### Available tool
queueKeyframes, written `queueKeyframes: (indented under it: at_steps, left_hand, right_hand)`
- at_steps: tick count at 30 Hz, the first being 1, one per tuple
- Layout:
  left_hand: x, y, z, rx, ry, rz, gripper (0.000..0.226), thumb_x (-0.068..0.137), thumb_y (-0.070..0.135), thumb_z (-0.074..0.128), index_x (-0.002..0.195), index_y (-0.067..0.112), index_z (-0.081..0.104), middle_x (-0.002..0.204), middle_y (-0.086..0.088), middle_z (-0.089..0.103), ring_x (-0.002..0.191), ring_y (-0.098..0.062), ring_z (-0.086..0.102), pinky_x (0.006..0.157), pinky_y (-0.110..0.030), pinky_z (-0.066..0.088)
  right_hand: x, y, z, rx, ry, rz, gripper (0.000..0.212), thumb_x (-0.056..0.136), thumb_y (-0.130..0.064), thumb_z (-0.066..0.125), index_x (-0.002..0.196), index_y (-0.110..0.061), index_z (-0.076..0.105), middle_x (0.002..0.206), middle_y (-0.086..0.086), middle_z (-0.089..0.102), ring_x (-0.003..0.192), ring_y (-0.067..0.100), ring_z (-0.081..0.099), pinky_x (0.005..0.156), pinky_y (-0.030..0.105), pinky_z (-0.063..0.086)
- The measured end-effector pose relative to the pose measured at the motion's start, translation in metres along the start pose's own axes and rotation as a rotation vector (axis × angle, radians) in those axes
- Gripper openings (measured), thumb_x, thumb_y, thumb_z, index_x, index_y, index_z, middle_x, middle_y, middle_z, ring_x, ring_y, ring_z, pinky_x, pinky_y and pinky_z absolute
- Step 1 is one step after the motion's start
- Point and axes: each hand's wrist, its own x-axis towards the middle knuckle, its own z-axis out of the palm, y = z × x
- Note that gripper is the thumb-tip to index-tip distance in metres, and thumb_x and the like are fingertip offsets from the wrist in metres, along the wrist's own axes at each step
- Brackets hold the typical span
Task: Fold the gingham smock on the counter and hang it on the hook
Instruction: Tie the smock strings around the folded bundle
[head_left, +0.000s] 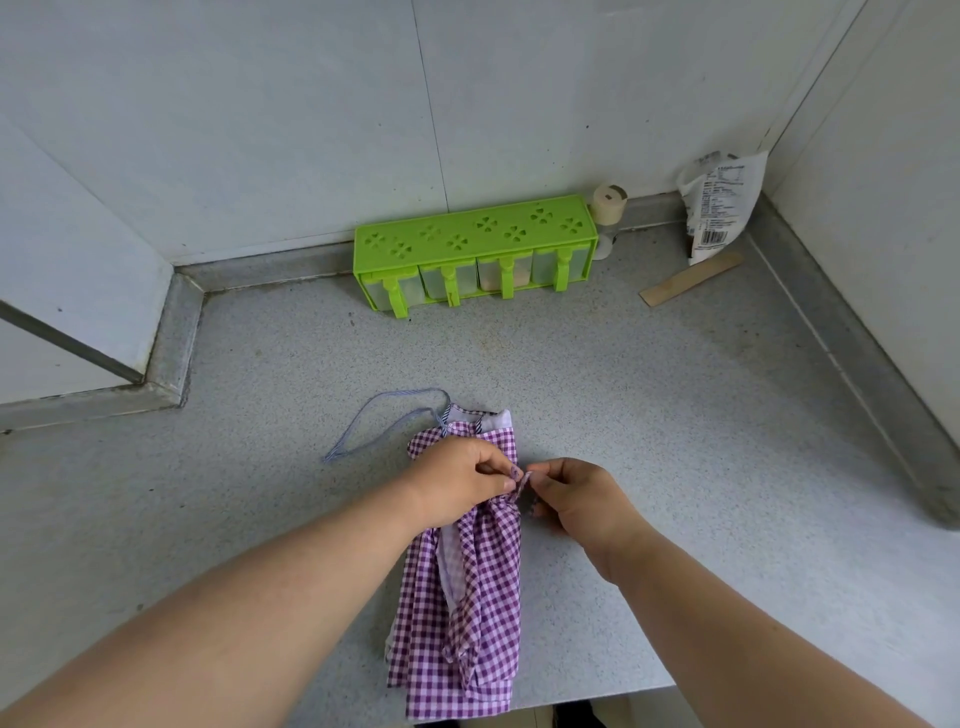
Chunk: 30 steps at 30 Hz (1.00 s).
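The purple-and-white gingham smock (467, 623) lies folded into a narrow strip on the grey speckled counter (649, 415), its lower end hanging over the front edge. Its thin neck loop (384, 421) trails out to the upper left. My left hand (457, 483) rests on the strip's upper part and pinches a narrow tie of the smock. My right hand (582, 499), just to the right, pinches the other tie end (524, 480). The ties are cinched around the strip between my hands. No hook is in view.
A green spice rack (475, 249) with several clear drawers stands against the back wall. Beside it are a small bottle (608, 218), a white printed bag (719, 205) in the corner and a flat wooden stick (691, 278). A raised ledge (171, 338) borders the counter at left.
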Motion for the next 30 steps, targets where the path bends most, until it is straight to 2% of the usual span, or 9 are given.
queueKeyframes:
  at_steps: [3,7,10,15,18,20,22,25,30]
  left_hand:
    - [0.0,0.001,0.002,0.01,0.025,0.008,0.016,0.092,0.02,0.082,0.088,0.033,0.073,0.088,0.012,0.076,0.082,0.001,0.069,0.084,-0.02,0.054]
    - [0.001,0.0,0.003,0.026,0.032,0.007,0.014,0.092,0.02,0.083,0.088,0.03,0.073,0.088,0.011,0.074,0.082,-0.002,0.068,0.08,-0.019,0.054]
    - [0.001,-0.002,0.005,0.025,0.063,0.017,0.014,0.092,0.02,0.082,0.087,0.028,0.073,0.089,0.011,0.075,0.083,-0.002,0.07,0.081,-0.021,0.055]
    - [0.0,-0.003,0.007,0.038,0.088,0.023,0.008,0.093,0.025,0.081,0.091,0.027,0.074,0.09,0.01,0.075,0.086,-0.004,0.07,0.079,-0.02,0.054]
    - [-0.001,-0.002,0.004,0.023,0.053,0.013,0.005,0.095,0.023,0.079,0.096,0.028,0.078,0.093,0.01,0.077,0.09,-0.005,0.072,0.086,-0.023,0.057]
    - [-0.002,-0.001,0.001,0.004,0.026,0.012,0.011,0.095,0.02,0.078,0.096,0.031,0.078,0.09,0.015,0.076,0.085,0.006,0.07,0.085,-0.017,0.054]
    - [-0.002,0.0,0.001,-0.011,0.01,0.023,0.017,0.095,0.017,0.079,0.094,0.034,0.077,0.087,0.018,0.075,0.078,0.014,0.066,0.081,-0.01,0.051]
    - [-0.001,0.001,0.002,0.008,0.03,0.014,0.015,0.094,0.016,0.08,0.093,0.028,0.072,0.087,0.011,0.074,0.076,0.003,0.067,0.077,-0.014,0.053]
    - [0.0,0.003,0.007,0.148,0.089,0.032,0.024,0.093,0.021,0.078,0.087,0.026,0.056,0.082,0.009,0.063,0.071,-0.005,0.055,0.066,-0.02,0.044]
  right_hand:
    - [0.0,-0.003,0.009,0.092,0.034,-0.017,0.011,0.1,-0.014,0.067,0.096,-0.013,0.078,0.076,0.003,0.075,0.068,0.013,0.067,0.071,0.027,0.057]
    - [-0.003,-0.002,0.022,0.151,0.049,-0.019,0.01,0.1,-0.01,0.065,0.098,-0.007,0.074,0.074,0.002,0.076,0.064,0.01,0.071,0.065,0.023,0.058]
    - [-0.006,0.004,0.024,0.106,0.037,-0.065,0.012,0.101,-0.015,0.065,0.097,-0.013,0.076,0.083,0.002,0.079,0.078,0.015,0.075,0.076,0.03,0.062]
    - [-0.014,0.011,0.022,-0.038,0.015,-0.209,0.008,0.097,-0.015,0.071,0.097,-0.023,0.074,0.089,-0.012,0.078,0.083,0.002,0.073,0.074,0.017,0.055]
    - [-0.008,0.013,0.023,-0.11,0.09,-0.221,0.006,0.095,-0.02,0.074,0.093,-0.025,0.074,0.088,-0.012,0.077,0.083,0.005,0.073,0.076,0.023,0.059]
    - [-0.007,0.011,0.024,-0.085,0.105,-0.205,0.005,0.097,-0.021,0.073,0.093,-0.024,0.075,0.088,-0.011,0.078,0.083,0.006,0.074,0.078,0.026,0.061]
    - [-0.007,0.01,0.026,-0.052,0.122,-0.188,0.006,0.098,-0.021,0.071,0.094,-0.024,0.075,0.086,-0.011,0.078,0.081,0.008,0.075,0.072,0.025,0.059]
    - [-0.009,0.007,0.028,-0.054,0.139,-0.163,0.011,0.098,-0.02,0.068,0.093,-0.024,0.076,0.081,-0.01,0.078,0.07,0.003,0.07,0.061,0.018,0.052]
    - [-0.016,0.009,0.025,0.037,0.03,-0.167,0.012,0.099,-0.017,0.066,0.099,-0.02,0.078,0.091,-0.003,0.08,0.087,0.012,0.075,0.08,0.029,0.06]
